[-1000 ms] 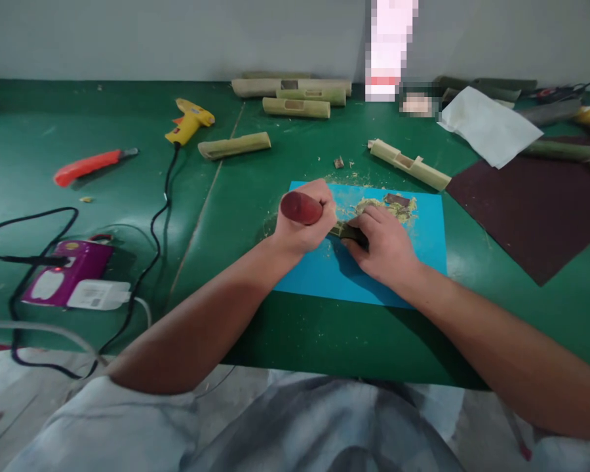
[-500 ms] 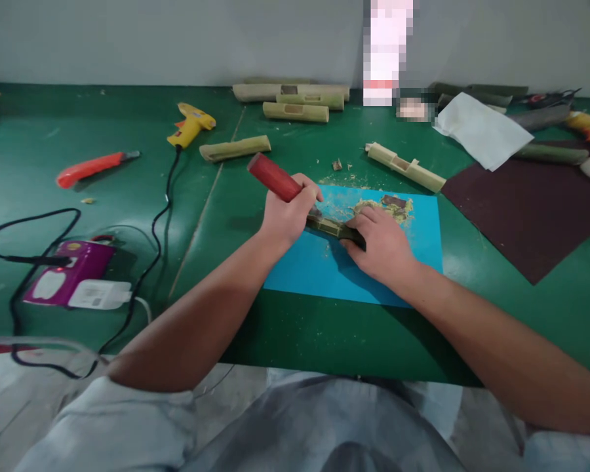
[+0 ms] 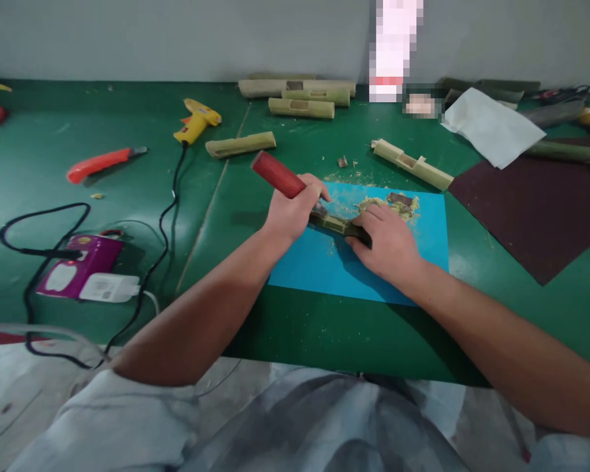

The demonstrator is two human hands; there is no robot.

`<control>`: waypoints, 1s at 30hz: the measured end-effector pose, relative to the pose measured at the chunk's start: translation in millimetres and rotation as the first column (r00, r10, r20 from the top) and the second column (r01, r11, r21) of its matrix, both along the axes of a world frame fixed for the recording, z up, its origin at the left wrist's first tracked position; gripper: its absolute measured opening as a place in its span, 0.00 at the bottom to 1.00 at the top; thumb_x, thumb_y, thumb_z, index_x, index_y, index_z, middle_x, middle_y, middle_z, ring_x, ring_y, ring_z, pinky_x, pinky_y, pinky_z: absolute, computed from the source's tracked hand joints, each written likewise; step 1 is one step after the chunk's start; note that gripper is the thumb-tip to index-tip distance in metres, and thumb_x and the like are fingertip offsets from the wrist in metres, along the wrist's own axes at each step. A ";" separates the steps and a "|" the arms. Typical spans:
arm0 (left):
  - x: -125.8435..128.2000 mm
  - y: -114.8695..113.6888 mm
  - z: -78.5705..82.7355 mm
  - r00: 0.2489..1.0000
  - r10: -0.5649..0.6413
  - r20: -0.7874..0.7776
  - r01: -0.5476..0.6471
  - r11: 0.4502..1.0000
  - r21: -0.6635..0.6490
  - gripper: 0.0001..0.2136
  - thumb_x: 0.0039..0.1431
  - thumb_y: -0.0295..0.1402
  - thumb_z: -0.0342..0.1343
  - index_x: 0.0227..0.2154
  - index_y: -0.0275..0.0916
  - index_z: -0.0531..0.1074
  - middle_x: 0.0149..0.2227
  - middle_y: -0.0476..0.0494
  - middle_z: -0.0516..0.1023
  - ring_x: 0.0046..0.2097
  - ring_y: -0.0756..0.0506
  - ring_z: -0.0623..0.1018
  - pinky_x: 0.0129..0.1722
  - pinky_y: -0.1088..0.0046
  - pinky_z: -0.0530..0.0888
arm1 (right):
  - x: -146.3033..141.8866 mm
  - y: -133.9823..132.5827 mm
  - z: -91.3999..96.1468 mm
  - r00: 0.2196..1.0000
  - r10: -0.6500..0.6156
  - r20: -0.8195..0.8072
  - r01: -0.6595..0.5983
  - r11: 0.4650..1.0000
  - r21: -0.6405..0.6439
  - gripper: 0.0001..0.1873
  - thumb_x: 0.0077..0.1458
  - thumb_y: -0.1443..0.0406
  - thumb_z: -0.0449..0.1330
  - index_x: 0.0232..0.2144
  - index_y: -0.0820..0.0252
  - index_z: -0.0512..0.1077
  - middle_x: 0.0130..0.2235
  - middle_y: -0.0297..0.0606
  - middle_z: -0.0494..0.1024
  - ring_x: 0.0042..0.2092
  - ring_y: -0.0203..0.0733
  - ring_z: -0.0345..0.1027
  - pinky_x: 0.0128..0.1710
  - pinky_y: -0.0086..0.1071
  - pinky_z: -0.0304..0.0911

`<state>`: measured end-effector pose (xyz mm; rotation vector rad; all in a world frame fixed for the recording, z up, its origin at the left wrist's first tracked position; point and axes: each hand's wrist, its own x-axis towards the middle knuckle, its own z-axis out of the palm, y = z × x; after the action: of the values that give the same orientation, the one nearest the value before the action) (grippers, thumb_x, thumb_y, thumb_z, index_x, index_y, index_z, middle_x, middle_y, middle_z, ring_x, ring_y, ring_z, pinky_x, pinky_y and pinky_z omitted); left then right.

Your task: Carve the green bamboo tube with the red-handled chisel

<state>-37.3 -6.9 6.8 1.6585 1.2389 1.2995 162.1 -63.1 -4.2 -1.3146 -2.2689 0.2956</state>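
Note:
My left hand (image 3: 295,208) is closed round the thick handle of a red chisel-like tool (image 3: 278,174), whose butt end points up and to the left. Its metal blade shows below the fingers, at the left end of a green bamboo piece (image 3: 335,223) with a rectangular opening cut in it. My right hand (image 3: 386,241) grips the right end of this bamboo, partly hiding it. Beneath both lies a blue sheet (image 3: 319,275). Pale shavings and a small brown scrap of sandpaper (image 3: 400,200) lie just beyond my right hand.
On the green table, a notched bamboo tube (image 3: 413,165), other bamboo pieces (image 3: 301,108) and a yellow glue gun (image 3: 196,121) lie behind. An orange utility knife (image 3: 103,164) and a purple power strip (image 3: 96,262) with cords are left; brown sandpaper (image 3: 535,216) and white cloth (image 3: 494,128) right.
The whole view has shifted slightly, so things appear a little further right. Slightly more of the tool's blade shows below my left hand. Both hands keep their holds.

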 end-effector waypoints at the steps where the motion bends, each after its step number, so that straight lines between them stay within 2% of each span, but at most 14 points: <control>1: 0.2 -0.2 0.6 1.000 0.005 0.002 -0.005 1.000 -0.009 0.12 0.58 0.31 0.53 0.21 0.40 0.75 0.28 0.43 0.78 0.31 0.46 0.76 0.30 0.69 0.74 | 0.1 0.1 0.0 1.000 0.001 -0.006 -0.001 1.000 0.002 0.06 0.61 0.63 0.60 0.38 0.59 0.75 0.41 0.47 0.77 0.45 0.54 0.67 0.45 0.47 0.63; 3: 1.7 -2.8 2.7 0.999 0.013 -0.045 -0.010 0.998 0.054 0.09 0.57 0.31 0.55 0.22 0.40 0.76 0.28 0.44 0.78 0.30 0.47 0.75 0.30 0.69 0.73 | 0.7 0.4 0.1 1.000 0.012 -0.022 -0.012 1.000 0.002 0.06 0.60 0.63 0.60 0.37 0.59 0.75 0.40 0.47 0.76 0.44 0.53 0.67 0.44 0.46 0.63; 5: 3.8 -6.8 4.8 0.989 0.033 -0.143 -0.006 0.983 0.185 0.07 0.54 0.32 0.60 0.22 0.41 0.75 0.27 0.46 0.77 0.30 0.47 0.74 0.33 0.67 0.73 | 1.4 0.7 0.2 0.999 0.031 -0.040 -0.031 1.000 0.001 0.05 0.60 0.64 0.60 0.36 0.58 0.75 0.39 0.46 0.75 0.43 0.52 0.66 0.42 0.45 0.62; 7: 5.2 -8.6 5.3 0.980 0.062 -0.188 -0.009 0.962 0.274 0.10 0.52 0.34 0.64 0.19 0.41 0.72 0.24 0.48 0.75 0.29 0.48 0.73 0.34 0.66 0.72 | 1.8 0.9 0.1 0.997 0.049 -0.054 -0.049 0.999 0.005 0.05 0.59 0.64 0.60 0.36 0.58 0.74 0.39 0.46 0.75 0.43 0.52 0.65 0.42 0.44 0.61; 9: 5.3 -5.1 4.3 0.990 0.105 -0.088 -0.079 0.962 0.260 0.16 0.57 0.39 0.64 0.18 0.41 0.69 0.21 0.50 0.71 0.27 0.50 0.70 0.31 0.65 0.69 | 1.8 1.1 -0.1 0.997 0.052 -0.060 -0.051 0.999 0.004 0.05 0.59 0.64 0.60 0.36 0.58 0.74 0.39 0.46 0.75 0.43 0.52 0.65 0.42 0.45 0.62; 11: 5.1 2.2 3.6 0.972 0.211 0.105 -0.229 0.953 0.199 0.22 0.64 0.46 0.60 0.18 0.40 0.67 0.20 0.51 0.67 0.26 0.52 0.68 0.29 0.66 0.66 | 1.4 1.3 -0.4 0.997 0.046 -0.056 -0.046 0.999 -0.005 0.04 0.59 0.64 0.60 0.37 0.57 0.74 0.40 0.46 0.75 0.44 0.53 0.65 0.43 0.46 0.62; 13: 6.1 7.4 4.8 0.879 0.378 0.292 -0.439 0.880 0.182 0.29 0.69 0.53 0.52 0.17 0.40 0.62 0.18 0.50 0.62 0.25 0.53 0.64 0.27 0.66 0.64 | 1.2 1.3 -0.3 0.998 0.045 -0.045 -0.046 0.999 -0.014 0.04 0.59 0.64 0.61 0.37 0.57 0.74 0.41 0.47 0.76 0.45 0.53 0.66 0.44 0.46 0.62; 14: 7.7 7.2 6.1 0.893 0.360 0.270 -0.415 0.892 0.180 0.29 0.69 0.55 0.52 0.17 0.39 0.63 0.18 0.51 0.62 0.25 0.53 0.64 0.28 0.67 0.65 | 1.3 1.2 -0.1 0.998 0.047 -0.042 -0.048 0.999 -0.014 0.05 0.59 0.64 0.61 0.37 0.57 0.74 0.42 0.47 0.76 0.45 0.54 0.66 0.45 0.46 0.62; 16: 13.0 -0.1 9.1 0.943 0.260 0.207 -0.299 0.936 0.188 0.28 0.64 0.57 0.58 0.18 0.40 0.68 0.19 0.51 0.66 0.24 0.53 0.66 0.27 0.67 0.66 | 1.5 1.1 0.6 0.998 0.052 -0.038 -0.053 0.999 -0.009 0.05 0.59 0.63 0.61 0.37 0.58 0.74 0.41 0.48 0.76 0.45 0.53 0.66 0.44 0.46 0.63; 18: 20.2 -13.2 11.4 0.990 0.088 0.113 -0.110 0.973 0.201 0.25 0.62 0.57 0.60 0.20 0.41 0.71 0.22 0.50 0.71 0.25 0.51 0.71 0.27 0.67 0.69 | 1.7 1.0 1.3 0.998 0.054 -0.037 -0.055 0.998 -0.005 0.05 0.59 0.63 0.60 0.37 0.59 0.73 0.40 0.48 0.75 0.43 0.53 0.66 0.43 0.46 0.62; 19: 23.8 -19.9 12.1 0.998 0.027 0.065 -0.039 0.980 0.193 0.24 0.62 0.55 0.61 0.22 0.41 0.72 0.23 0.50 0.73 0.26 0.51 0.72 0.27 0.68 0.71 | 1.7 1.1 1.5 0.998 0.055 -0.036 -0.055 0.998 -0.005 0.05 0.59 0.63 0.60 0.36 0.59 0.73 0.40 0.48 0.75 0.43 0.52 0.66 0.42 0.45 0.62; 21: 29.7 -29.9 12.5 1.000 -0.014 -0.022 0.018 0.980 0.197 0.22 0.62 0.52 0.62 0.22 0.41 0.71 0.23 0.49 0.74 0.27 0.50 0.73 0.28 0.68 0.72 | 1.5 1.4 1.4 0.998 0.054 -0.036 -0.054 0.998 -0.008 0.04 0.59 0.63 0.59 0.34 0.58 0.72 0.38 0.46 0.74 0.41 0.51 0.65 0.41 0.45 0.61; 24: 34.0 -34.2 11.2 0.997 -0.023 -0.073 0.038 0.977 0.211 0.20 0.62 0.47 0.62 0.21 0.40 0.70 0.23 0.49 0.74 0.27 0.50 0.73 0.29 0.69 0.72 | 1.1 2.1 0.3 0.998 0.056 -0.040 -0.056 0.998 -0.011 0.03 0.59 0.63 0.59 0.33 0.56 0.70 0.38 0.45 0.74 0.41 0.50 0.63 0.41 0.44 0.60; 30: 33.9 -28.1 7.0 0.995 0.022 -0.101 0.001 0.976 0.217 0.18 0.63 0.41 0.62 0.20 0.40 0.67 0.21 0.50 0.70 0.25 0.51 0.70 0.27 0.70 0.69 | 0.4 1.6 -0.5 0.999 0.050 -0.022 -0.050 0.999 0.007 0.04 0.59 0.63 0.59 0.33 0.57 0.71 0.38 0.45 0.74 0.41 0.50 0.64 0.41 0.43 0.59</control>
<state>-3.4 -35.0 13.8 1.8957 1.2009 1.4125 162.6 -61.5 -4.7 -1.2472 -2.2848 0.3183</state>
